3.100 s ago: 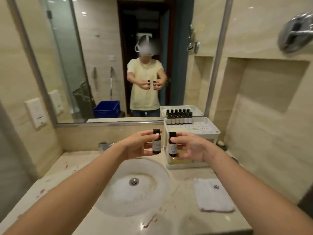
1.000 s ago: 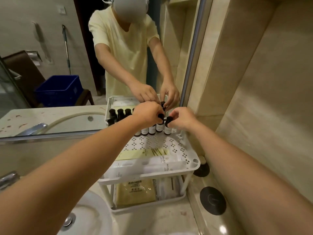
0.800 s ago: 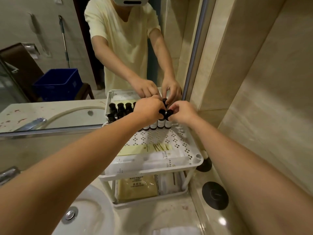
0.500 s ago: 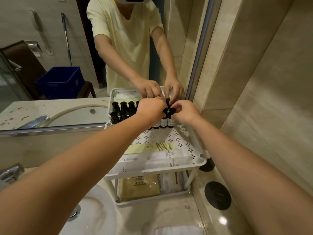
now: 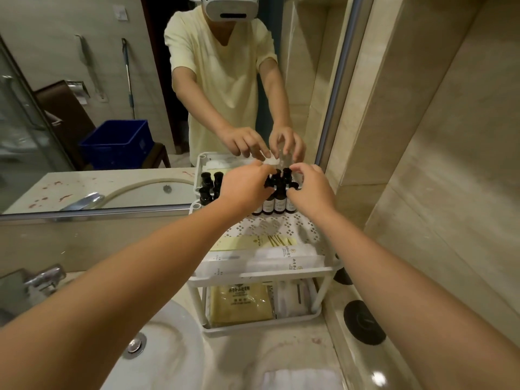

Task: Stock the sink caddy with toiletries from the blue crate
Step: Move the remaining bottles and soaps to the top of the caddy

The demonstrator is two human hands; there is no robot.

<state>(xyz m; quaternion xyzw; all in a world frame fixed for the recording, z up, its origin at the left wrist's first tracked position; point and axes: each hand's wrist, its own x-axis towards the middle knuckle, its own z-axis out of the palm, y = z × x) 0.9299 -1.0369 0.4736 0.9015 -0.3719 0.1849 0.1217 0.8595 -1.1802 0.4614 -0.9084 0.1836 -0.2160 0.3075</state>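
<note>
- Centre of frame: fingertips of left hand (image 5: 244, 187) and right hand (image 5: 312, 190) hidden among bottles (image 5: 280, 204); grip cannot be told.
- Centre: print on bottles too small to read.
- Bottom edge: towel (image 5: 304, 380) cut off by frame.

Left hand (image 5: 246, 187), right hand (image 5: 311, 190) extended forward, close together, fingers (image 5: 303, 168) curled

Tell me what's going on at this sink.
A person is stocking the white caddy beside the sink. Both the left hand and the right hand are curled over the caps of the small dark bottles lined up at the back of its top shelf; whether either grips one is hidden. Flat packets lie in front and on the lower shelf.
</note>
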